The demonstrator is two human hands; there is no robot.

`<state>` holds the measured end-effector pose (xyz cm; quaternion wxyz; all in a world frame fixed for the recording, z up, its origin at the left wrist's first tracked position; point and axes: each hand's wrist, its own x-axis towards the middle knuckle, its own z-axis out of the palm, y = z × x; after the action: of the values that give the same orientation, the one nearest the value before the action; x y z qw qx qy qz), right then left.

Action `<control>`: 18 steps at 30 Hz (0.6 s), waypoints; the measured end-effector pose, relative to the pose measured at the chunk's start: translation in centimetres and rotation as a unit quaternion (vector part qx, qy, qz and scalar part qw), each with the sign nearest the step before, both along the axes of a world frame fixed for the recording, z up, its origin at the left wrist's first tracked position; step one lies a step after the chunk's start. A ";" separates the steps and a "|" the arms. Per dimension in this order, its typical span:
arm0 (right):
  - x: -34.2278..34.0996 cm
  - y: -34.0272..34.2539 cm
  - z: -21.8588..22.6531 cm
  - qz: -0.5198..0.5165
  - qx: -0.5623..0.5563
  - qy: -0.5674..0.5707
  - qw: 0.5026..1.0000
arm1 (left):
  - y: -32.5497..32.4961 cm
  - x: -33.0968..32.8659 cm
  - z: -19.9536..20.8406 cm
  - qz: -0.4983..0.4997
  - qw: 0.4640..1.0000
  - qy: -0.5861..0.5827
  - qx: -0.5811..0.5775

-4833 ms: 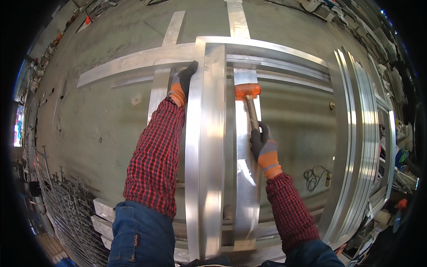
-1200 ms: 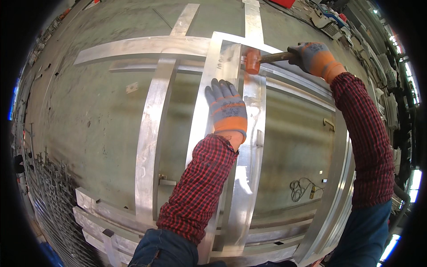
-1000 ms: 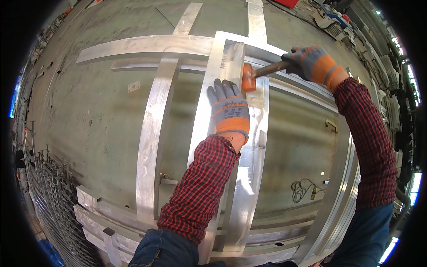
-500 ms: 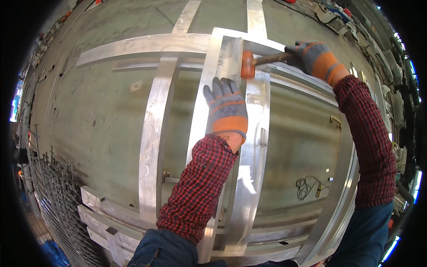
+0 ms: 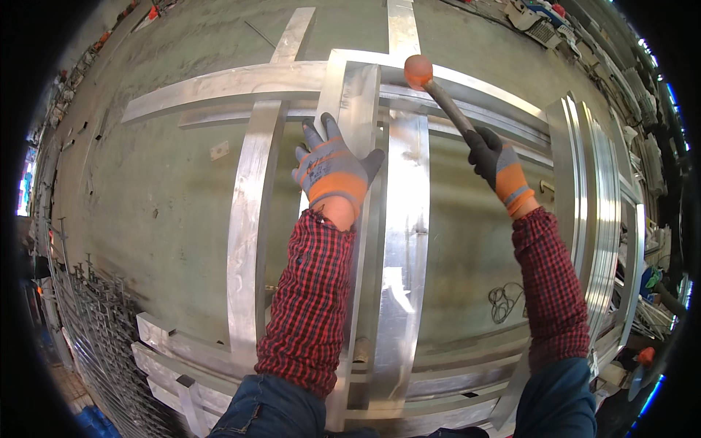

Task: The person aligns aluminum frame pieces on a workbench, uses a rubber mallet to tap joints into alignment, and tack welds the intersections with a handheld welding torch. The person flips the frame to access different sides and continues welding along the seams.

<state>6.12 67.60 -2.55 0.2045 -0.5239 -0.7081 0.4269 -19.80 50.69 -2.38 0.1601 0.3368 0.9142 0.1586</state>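
Observation:
My left hand (image 5: pixel 334 166), in a grey and orange work glove, lies with fingers spread on a long aluminium profile (image 5: pixel 360 95) just below a corner of the metal frame. In my right hand (image 5: pixel 500 162), gloved alike, is the handle of a mallet (image 5: pixel 418 71) with a round, orange-red head. The handle slants up and to the left, and the head is over the frame's far crossbar (image 5: pixel 482 86), right of the corner. Whether the head touches the metal I cannot tell.
Other aluminium bars (image 5: pixel 255 219) run lengthwise and across on both sides. More profiles (image 5: pixel 595 182) are stacked at the right. A coiled cable (image 5: pixel 504 303) lies on the floor. Many thin metal rods (image 5: pixel 109 336) lie at the lower left, and grey equipment (image 5: pixel 537 23) stands far right.
The mallet has swung from sideways beside the profile to pointing up and away. My right hand has come lower and nearer; my left hand has shifted left and spread its fingers.

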 end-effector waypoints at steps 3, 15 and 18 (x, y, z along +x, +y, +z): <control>-2.6 -3.0 -1.6 -0.054 -0.107 0.112 0.987 | 0.2 0.2 0.3 -0.014 0.999 0.004 -0.034; -12.0 -8.1 -2.3 -0.164 -0.271 0.418 0.851 | 0.0 0.3 -0.3 -0.010 0.999 0.030 -0.009; -13.6 -9.4 -2.2 -0.121 -0.301 0.289 0.900 | -0.2 0.5 -0.6 -0.015 0.998 0.055 -0.006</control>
<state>-7.45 58.24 -4.75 0.2829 -0.4959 -0.3861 0.7246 -19.26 50.52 -3.02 0.1141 0.3577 0.9174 0.1317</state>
